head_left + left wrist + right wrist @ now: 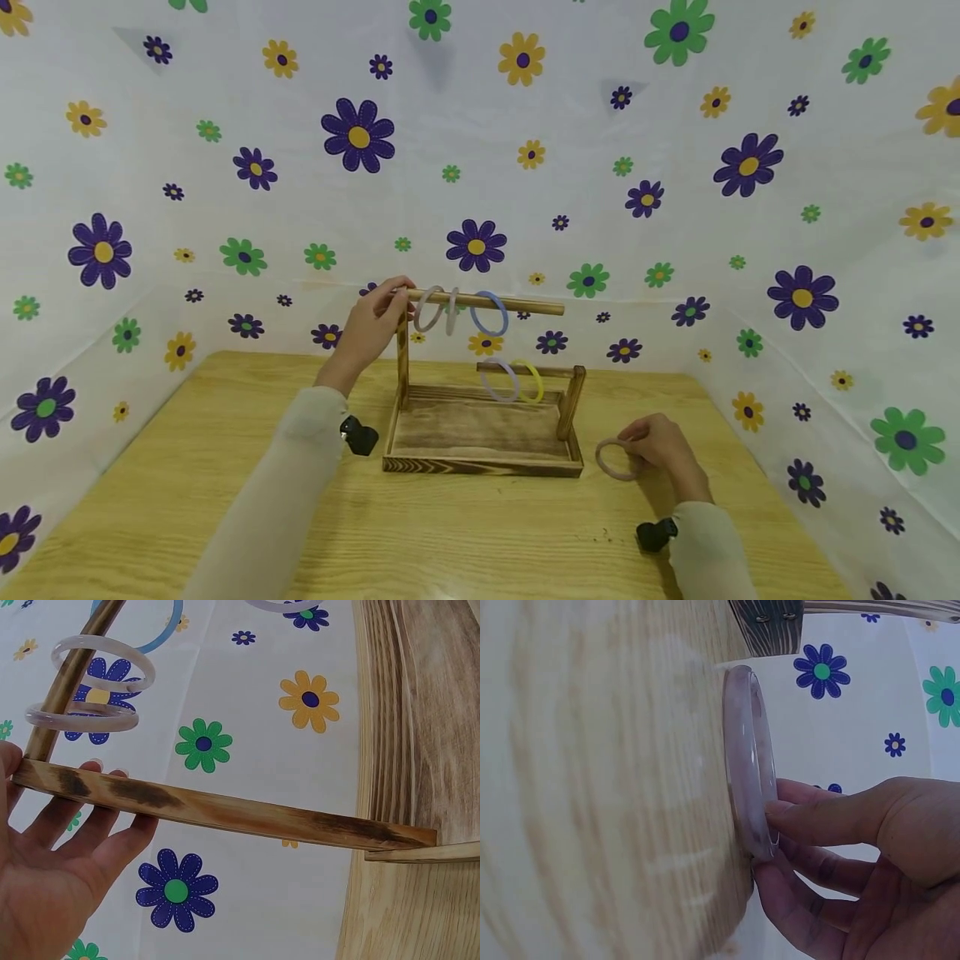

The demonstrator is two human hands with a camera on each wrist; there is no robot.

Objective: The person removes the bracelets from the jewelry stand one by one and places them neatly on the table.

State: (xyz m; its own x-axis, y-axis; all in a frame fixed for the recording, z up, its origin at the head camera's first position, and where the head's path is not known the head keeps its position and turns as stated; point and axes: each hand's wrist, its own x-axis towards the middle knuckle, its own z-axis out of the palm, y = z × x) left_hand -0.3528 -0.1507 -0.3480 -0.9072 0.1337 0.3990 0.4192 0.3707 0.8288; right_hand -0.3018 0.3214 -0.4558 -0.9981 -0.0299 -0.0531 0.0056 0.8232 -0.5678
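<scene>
My left hand (367,329) grips the top of the tall post of a wooden bangle stand (480,468), where the upper bar meets it. In the left wrist view the fingers reach behind the post (225,806), the thumb at its end. Two pale bangles (90,722) and a blue bangle (505,318) hang on the upper bar. A lavender bangle (516,385) and a yellow bangle (540,385) hang on the lower bar. To the right of the stand, my right hand (663,446) pinches a pale pinkish bangle (742,750) between thumb and fingers, low over the table.
The stand's shallow tray base sits on a light wood table (450,542). A white flower-print cloth (480,100) rises behind the table and along both sides. Each wrist wears a small black camera (358,436).
</scene>
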